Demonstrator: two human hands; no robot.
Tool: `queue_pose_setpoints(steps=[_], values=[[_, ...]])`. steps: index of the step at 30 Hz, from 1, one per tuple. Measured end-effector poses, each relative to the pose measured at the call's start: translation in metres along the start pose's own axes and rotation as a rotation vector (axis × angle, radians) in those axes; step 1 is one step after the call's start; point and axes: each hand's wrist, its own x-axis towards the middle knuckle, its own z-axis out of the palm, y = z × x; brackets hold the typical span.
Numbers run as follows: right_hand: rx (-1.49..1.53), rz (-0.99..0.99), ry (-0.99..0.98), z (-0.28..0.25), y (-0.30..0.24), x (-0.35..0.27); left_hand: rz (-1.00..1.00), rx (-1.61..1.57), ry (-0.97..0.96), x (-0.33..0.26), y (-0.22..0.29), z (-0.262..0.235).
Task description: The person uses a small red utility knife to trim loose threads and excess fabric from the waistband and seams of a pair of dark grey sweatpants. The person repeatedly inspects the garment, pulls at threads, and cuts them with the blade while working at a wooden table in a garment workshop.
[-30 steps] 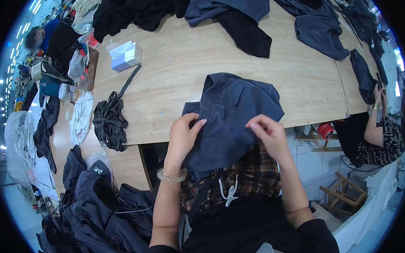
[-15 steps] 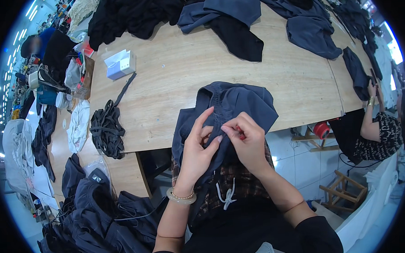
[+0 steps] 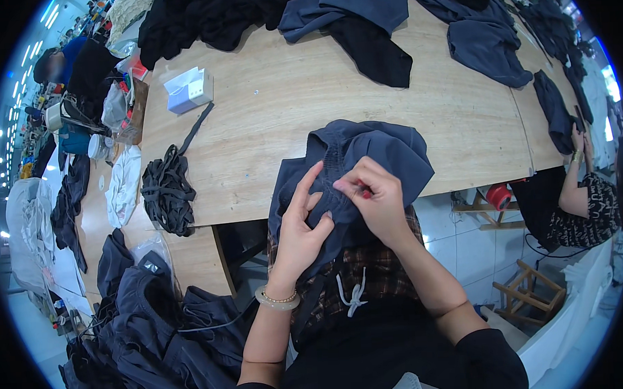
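Note:
A dark blue-grey garment [image 3: 392,147] with a gathered, elastic-looking band [image 3: 333,159] lies over the near table edge and down onto my lap. On the left part of it is my left hand [image 3: 300,229], index finger stretched along the band, thumb apart and pressing the cloth. Its other fingers curl into the fabric and are partly hidden. My right hand [image 3: 379,200] is closed in a pinch above the band, close to the left fingertips. A small red object [image 3: 366,193], perhaps a tool's handle, shows within its fingers; the rest of it is covered.
On the wooden table [image 3: 255,141] lie a bundle of dark strips [image 3: 167,193], a tissue box [image 3: 189,91] and dark garments [image 3: 360,21] along the far side. More dark clothes [image 3: 151,323] are heaped at lower left. At right are a wooden stool [image 3: 527,290] and another person's arm [image 3: 573,185].
My right hand has shifted slightly up and left over the band. My left thumb has drawn back from it. The whole view has moved a little.

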Motion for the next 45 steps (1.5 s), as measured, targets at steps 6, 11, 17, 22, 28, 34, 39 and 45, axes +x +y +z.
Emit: queue_pose_setpoints(steps=[6, 11, 17, 22, 28, 34, 39, 45], values=[[0.669, 0.340, 0.146, -0.032, 0.012, 0.018, -0.024, -0.119, 0.028, -0.004, 0.003, -0.006], [0.119, 0.097, 0.031, -0.019, 0.006, 0.016, -0.023, -0.079, 0.022, -0.002, 0.003, -0.005], [0.097, 0.041, 0.076, -0.001, 0.006, 0.014, -0.027, -0.061, 0.057, -0.001, 0.004, -0.003], [0.258, 0.252, 0.351, -0.051, 0.012, 0.032, -0.024, -0.102, 0.090, -0.003, 0.010, -0.005], [-0.513, 0.044, 0.198, -0.079, -0.002, 0.024, -0.038, -0.080, 0.103, -0.004, 0.005, -0.006], [-0.574, -0.218, -0.181, -0.049, -0.023, -0.002, 0.013, -0.111, 0.105, -0.001, 0.006, -0.001], [-0.672, -0.310, -0.185, -0.041, -0.023, -0.002, 0.010, -0.113, 0.106, -0.003, 0.007, -0.001], [-0.713, -0.377, -0.178, -0.038, -0.023, -0.001, 0.026, -0.063, 0.090, -0.004, 0.009, -0.003]])
